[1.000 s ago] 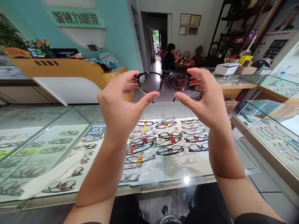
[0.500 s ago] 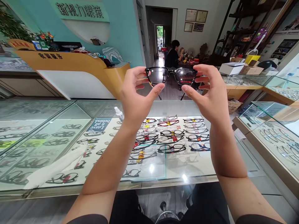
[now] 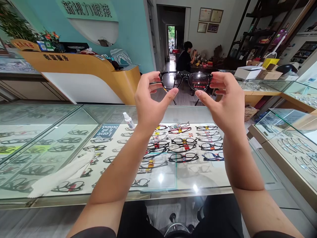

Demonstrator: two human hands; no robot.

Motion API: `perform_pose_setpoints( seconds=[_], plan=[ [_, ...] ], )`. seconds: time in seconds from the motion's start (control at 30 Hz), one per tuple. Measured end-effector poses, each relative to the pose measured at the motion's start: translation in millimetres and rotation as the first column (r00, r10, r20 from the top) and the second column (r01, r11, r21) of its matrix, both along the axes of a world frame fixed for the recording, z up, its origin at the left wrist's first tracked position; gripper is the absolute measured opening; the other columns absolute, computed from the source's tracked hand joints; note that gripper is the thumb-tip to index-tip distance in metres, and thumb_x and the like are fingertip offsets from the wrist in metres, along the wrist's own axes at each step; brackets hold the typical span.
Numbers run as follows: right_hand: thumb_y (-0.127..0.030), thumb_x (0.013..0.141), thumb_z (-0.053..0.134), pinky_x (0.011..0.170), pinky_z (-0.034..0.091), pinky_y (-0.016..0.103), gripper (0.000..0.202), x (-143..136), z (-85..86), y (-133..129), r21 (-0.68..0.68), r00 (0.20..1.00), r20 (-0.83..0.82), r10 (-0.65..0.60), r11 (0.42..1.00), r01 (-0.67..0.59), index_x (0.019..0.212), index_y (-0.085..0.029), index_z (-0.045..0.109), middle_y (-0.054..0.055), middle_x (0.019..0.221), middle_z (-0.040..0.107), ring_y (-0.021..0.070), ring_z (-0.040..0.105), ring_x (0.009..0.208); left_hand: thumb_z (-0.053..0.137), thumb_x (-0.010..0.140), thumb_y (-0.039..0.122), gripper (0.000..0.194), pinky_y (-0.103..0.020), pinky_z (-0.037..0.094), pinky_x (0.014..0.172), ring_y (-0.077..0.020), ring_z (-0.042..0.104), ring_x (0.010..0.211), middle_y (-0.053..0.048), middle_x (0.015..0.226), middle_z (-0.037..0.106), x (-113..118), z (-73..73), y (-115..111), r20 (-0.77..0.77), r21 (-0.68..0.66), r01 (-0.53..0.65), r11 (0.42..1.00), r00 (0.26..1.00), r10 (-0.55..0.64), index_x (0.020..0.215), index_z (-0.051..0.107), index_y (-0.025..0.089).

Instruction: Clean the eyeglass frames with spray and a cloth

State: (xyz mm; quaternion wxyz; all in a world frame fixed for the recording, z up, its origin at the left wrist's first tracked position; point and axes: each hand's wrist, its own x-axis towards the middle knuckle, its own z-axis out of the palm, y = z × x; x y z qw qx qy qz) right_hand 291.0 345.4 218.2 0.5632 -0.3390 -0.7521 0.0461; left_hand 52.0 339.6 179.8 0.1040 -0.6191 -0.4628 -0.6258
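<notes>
A pair of black-framed eyeglasses (image 3: 185, 76) is held up in front of me, above the far edge of the glass display case. My left hand (image 3: 155, 100) grips the left end of the frame between thumb and fingers. At the opposite end, my right hand (image 3: 221, 99) pinches the frame in the same way. Small red lettering shows on the right lens. The temples reach down behind the lenses, their tips visible below. Parts of both temples are hidden by my thumbs and the frame.
Below my arms lies the glass display case (image 3: 198, 178) with rows of eyeglasses. On it are a white spray bottle (image 3: 129, 121) and a white cloth or tissue (image 3: 61, 172). A second case (image 3: 292, 145) stands at right. Farther back, a person (image 3: 184, 59) sits at a cluttered table.
The eyeglasses and both hands have shifted slightly right in view, and the background has moved a little right too. The grip on the frame is the same.
</notes>
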Motion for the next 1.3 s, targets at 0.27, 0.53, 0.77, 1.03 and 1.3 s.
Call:
perform_pose_setpoints(
  seconds=[0.27, 0.53, 0.77, 1.03, 1.3],
  plan=[
    [-0.052, 0.097, 0.078, 0.109, 0.059, 0.064, 0.049, 3.0, -4.7, 3.6, 0.007, 0.997, 0.063, -0.044, 0.999, 0.044, 0.141, -0.032, 0.067, 0.011, 0.137, 0.075, 0.0382, 0.073, 0.123, 0.066, 0.093, 0.079, 0.071, -0.056, 0.057, 0.110, -0.0327, 0.067, 0.133, -0.011, 0.138, 0.068, 5.2, -0.2, -7.8, -0.054, 0.045, -0.097, 0.994, 0.994, 0.099, 0.148, 0.052, 0.036],
    [-0.060, 0.095, 0.077, 0.114, 0.057, 0.071, 0.054, 3.6, -5.4, 5.3, -0.071, 0.999, 0.033, 0.027, 0.997, -0.024, 0.141, -0.032, 0.072, 0.011, 0.137, 0.076, 0.0402, 0.073, 0.127, 0.071, 0.092, 0.076, 0.071, -0.059, 0.052, 0.115, -0.0355, 0.063, 0.137, -0.011, 0.143, 0.064, 13.7, -1.5, -14.7, -0.002, 0.044, -0.108, 0.993, 0.994, 0.108, 0.147, 0.052, 0.035],
    [-0.053, 0.096, 0.078, 0.101, 0.065, 0.062, 0.055, 10.1, -6.2, 13.3, -0.126, 0.995, 0.067, 0.078, 0.990, -0.069, 0.146, -0.031, 0.069, 0.012, 0.140, 0.076, 0.0351, 0.078, 0.114, 0.073, 0.093, 0.072, 0.075, -0.059, 0.053, 0.113, -0.0370, 0.059, 0.140, -0.012, 0.145, 0.061, 20.3, -3.5, -17.2, -0.024, 0.059, -0.151, 0.987, 0.988, 0.152, 0.153, 0.048, 0.035],
    [-0.049, 0.092, 0.083, 0.101, 0.066, 0.060, 0.056, 8.4, -6.7, 19.8, -0.169, 0.989, 0.022, 0.146, 0.976, -0.140, 0.143, -0.028, 0.071, 0.013, 0.138, 0.078, 0.0339, 0.079, 0.110, 0.071, 0.095, 0.072, 0.075, -0.057, 0.057, 0.109, -0.0356, 0.060, 0.138, -0.012, 0.141, 0.062, 23.5, -3.6, -20.0, -0.100, 0.158, -0.266, 0.951, 0.954, 0.283, 0.157, 0.047, 0.036],
    [-0.048, 0.091, 0.083, 0.102, 0.065, 0.058, 0.058, 7.9, -6.8, 19.7, -0.175, 0.990, 0.015, 0.141, 0.975, -0.136, 0.143, -0.029, 0.068, 0.013, 0.142, 0.075, 0.0325, 0.078, 0.109, 0.070, 0.095, 0.071, 0.072, -0.057, 0.057, 0.108, -0.0343, 0.063, 0.134, -0.011, 0.138, 0.064, 23.6, -0.4, -21.1, -0.093, 0.179, -0.256, 0.950, 0.957, 0.275, 0.154, 0.049, 0.036]
  ],
)
